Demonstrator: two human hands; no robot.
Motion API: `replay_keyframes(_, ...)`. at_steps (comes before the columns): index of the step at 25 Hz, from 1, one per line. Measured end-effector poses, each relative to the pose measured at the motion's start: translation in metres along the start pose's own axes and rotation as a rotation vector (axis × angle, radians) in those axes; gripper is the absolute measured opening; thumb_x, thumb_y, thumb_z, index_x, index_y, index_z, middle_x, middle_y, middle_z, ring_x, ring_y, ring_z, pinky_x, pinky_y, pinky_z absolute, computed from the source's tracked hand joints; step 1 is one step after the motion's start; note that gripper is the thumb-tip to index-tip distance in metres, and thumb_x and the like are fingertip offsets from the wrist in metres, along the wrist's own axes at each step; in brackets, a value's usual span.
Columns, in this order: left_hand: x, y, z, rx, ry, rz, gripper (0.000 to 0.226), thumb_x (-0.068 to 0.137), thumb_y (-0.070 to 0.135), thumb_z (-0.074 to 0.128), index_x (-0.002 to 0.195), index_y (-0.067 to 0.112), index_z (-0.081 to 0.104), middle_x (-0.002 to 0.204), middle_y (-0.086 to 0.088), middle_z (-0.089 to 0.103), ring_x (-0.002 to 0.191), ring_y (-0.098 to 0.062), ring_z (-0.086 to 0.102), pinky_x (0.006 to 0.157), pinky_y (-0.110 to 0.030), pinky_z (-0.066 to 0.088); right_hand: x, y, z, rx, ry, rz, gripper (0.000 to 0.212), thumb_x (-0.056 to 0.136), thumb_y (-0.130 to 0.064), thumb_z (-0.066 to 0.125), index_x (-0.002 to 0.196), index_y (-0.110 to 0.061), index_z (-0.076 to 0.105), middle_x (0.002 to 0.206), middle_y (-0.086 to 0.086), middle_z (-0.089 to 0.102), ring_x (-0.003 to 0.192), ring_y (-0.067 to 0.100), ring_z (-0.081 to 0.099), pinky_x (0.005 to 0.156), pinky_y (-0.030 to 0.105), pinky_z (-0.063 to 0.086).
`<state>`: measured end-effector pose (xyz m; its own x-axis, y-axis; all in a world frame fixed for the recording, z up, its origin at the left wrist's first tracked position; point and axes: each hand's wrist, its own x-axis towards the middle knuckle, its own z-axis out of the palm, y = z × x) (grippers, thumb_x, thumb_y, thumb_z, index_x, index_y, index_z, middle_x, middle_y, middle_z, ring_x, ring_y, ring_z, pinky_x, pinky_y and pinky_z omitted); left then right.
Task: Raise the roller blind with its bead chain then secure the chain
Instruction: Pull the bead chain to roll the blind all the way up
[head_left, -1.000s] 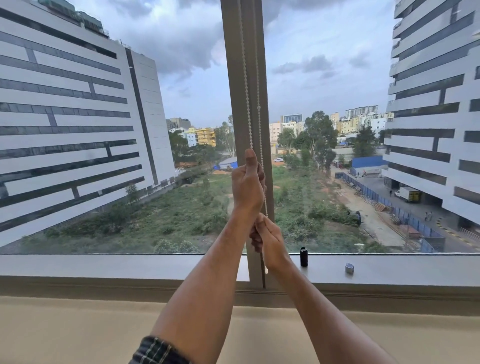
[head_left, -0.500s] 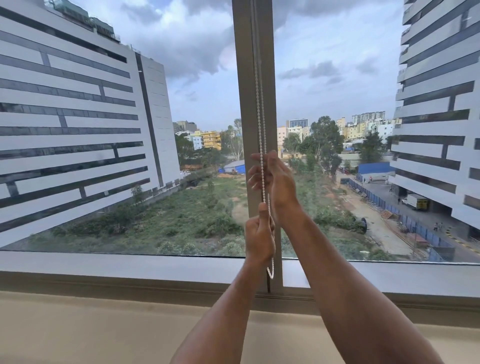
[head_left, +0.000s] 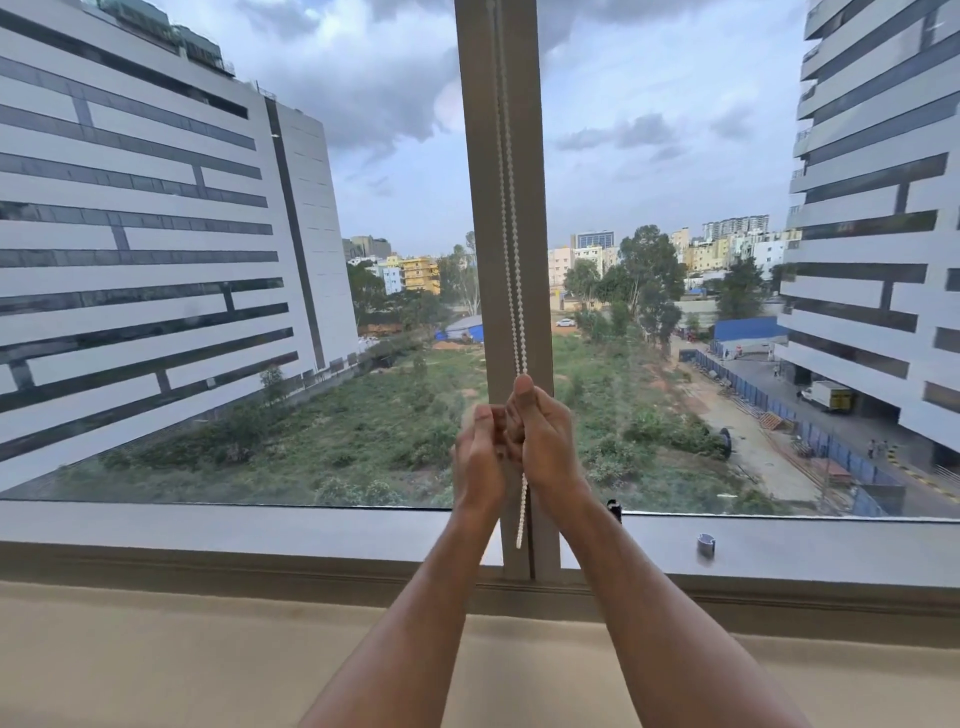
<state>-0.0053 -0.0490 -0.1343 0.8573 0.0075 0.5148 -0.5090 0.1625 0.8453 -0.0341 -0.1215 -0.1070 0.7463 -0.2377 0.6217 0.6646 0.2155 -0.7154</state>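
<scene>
Both hands are meeting before the window mullion (head_left: 501, 208): the right hand (head_left: 545, 441) is clenching the white bead chain (head_left: 511, 260), which is hanging down the mullion, while the left hand (head_left: 480, 457) is curling beside it, its grip unclear; beyond, a small grey cylinder (head_left: 705, 544) is sitting on the sill (head_left: 260, 530)

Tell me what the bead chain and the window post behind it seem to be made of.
Bead chain: likely plastic, matte off-white small round beads with no metallic glint. Window post: probably painted or coated metal, with a smooth, even grey-beige face and straight edges; the look alone leaves the material open.
</scene>
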Motion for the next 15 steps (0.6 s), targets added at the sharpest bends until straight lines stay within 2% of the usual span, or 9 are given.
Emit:
replay_keyframes(1, 0.009, 0.017, 0.003, -0.039, 0.016, 0.023, 0.051, 0.101, 0.046, 0.035, 0.077, 0.018, 0.071, 0.067, -0.003, 0.071, 0.064, -0.018, 0.067, 0.061, -0.033, 0.056, -0.005, 0.008, -0.002, -0.014, 0.006, 0.007, 0.042, 0.108, -0.030, 0.045, 0.075, -0.011, 0.065, 0.050, -0.011, 0.049, 0.040, 0.002, 0.042, 0.039, 0.016, 0.035)
replay_keyframes(3, 0.027, 0.052, 0.014, -0.121, -0.019, 0.077, 0.052, 0.105, 0.044, 0.036, 0.076, 0.023, 0.075, 0.066, 0.001, 0.074, 0.061, -0.015, 0.067, 0.058, -0.026, 0.054, -0.016, 0.022, -0.006, -0.050, 0.009, 0.046, 0.042, 0.106, -0.028, 0.045, 0.078, -0.001, 0.060, 0.052, -0.006, 0.045, 0.041, 0.005, 0.037, 0.039, 0.017, 0.031)
replay_keyframes(5, 0.038, 0.080, 0.028, -0.137, -0.116, 0.102, 0.057, 0.107, 0.046, 0.034, 0.071, 0.025, 0.073, 0.062, 0.001, 0.069, 0.055, -0.016, 0.062, 0.054, -0.027, 0.050, -0.028, 0.031, -0.009, -0.083, -0.006, 0.080, 0.041, 0.108, -0.021, 0.044, 0.070, -0.009, 0.050, 0.050, -0.007, 0.039, 0.037, 0.005, 0.029, 0.035, 0.018, 0.026)
replay_keyframes(7, 0.041, 0.091, 0.042, -0.105, -0.159, 0.080, 0.061, 0.107, 0.049, 0.035, 0.055, 0.028, 0.061, 0.050, 0.004, 0.053, 0.043, -0.014, 0.045, 0.045, -0.028, 0.036, -0.035, 0.037, -0.011, -0.116, -0.001, 0.103, 0.042, 0.110, -0.010, 0.040, 0.069, -0.013, 0.048, 0.049, -0.006, 0.038, 0.035, 0.005, 0.027, 0.034, 0.018, 0.024)
replay_keyframes(9, 0.040, 0.089, 0.051, -0.063, -0.099, 0.081, 0.068, 0.108, 0.048, 0.038, 0.043, 0.027, 0.045, 0.043, 0.008, 0.037, 0.038, -0.013, 0.030, 0.043, -0.026, 0.024, -0.037, 0.042, -0.015, -0.141, 0.010, 0.110, 0.042, 0.109, -0.007, 0.038, 0.070, -0.015, 0.050, 0.049, -0.006, 0.039, 0.036, 0.005, 0.028, 0.035, 0.019, 0.025)
replay_keyframes(12, 0.035, 0.079, 0.052, -0.077, -0.057, 0.131, 0.071, 0.108, 0.043, 0.040, 0.040, 0.026, 0.037, 0.042, 0.010, 0.030, 0.038, -0.014, 0.023, 0.045, -0.027, 0.017, -0.034, 0.038, -0.026, -0.118, -0.068, 0.110, 0.037, 0.105, -0.017, 0.041, 0.074, -0.019, 0.059, 0.055, -0.011, 0.050, 0.046, 0.002, 0.040, 0.046, 0.017, 0.034)
replay_keyframes(14, 0.031, 0.069, 0.046, -0.056, -0.023, 0.117, 0.069, 0.107, 0.045, 0.043, 0.041, 0.026, 0.037, 0.044, 0.008, 0.031, 0.039, -0.014, 0.023, 0.046, -0.029, 0.017, -0.028, 0.029, -0.034, -0.076, -0.101, 0.093, 0.027, 0.098, -0.018, 0.040, 0.088, -0.013, 0.065, 0.066, -0.010, 0.063, 0.059, 0.003, 0.054, 0.057, 0.018, 0.043)
replay_keyframes(15, 0.028, 0.062, 0.043, -0.034, -0.009, 0.108, 0.070, 0.107, 0.046, 0.043, 0.041, 0.026, 0.038, 0.043, 0.008, 0.032, 0.038, -0.012, 0.024, 0.046, -0.027, 0.018, -0.023, 0.023, -0.038, -0.081, -0.062, 0.064, 0.026, 0.095, -0.017, 0.041, 0.096, -0.009, 0.065, 0.073, -0.006, 0.067, 0.065, 0.006, 0.058, 0.060, 0.019, 0.045)
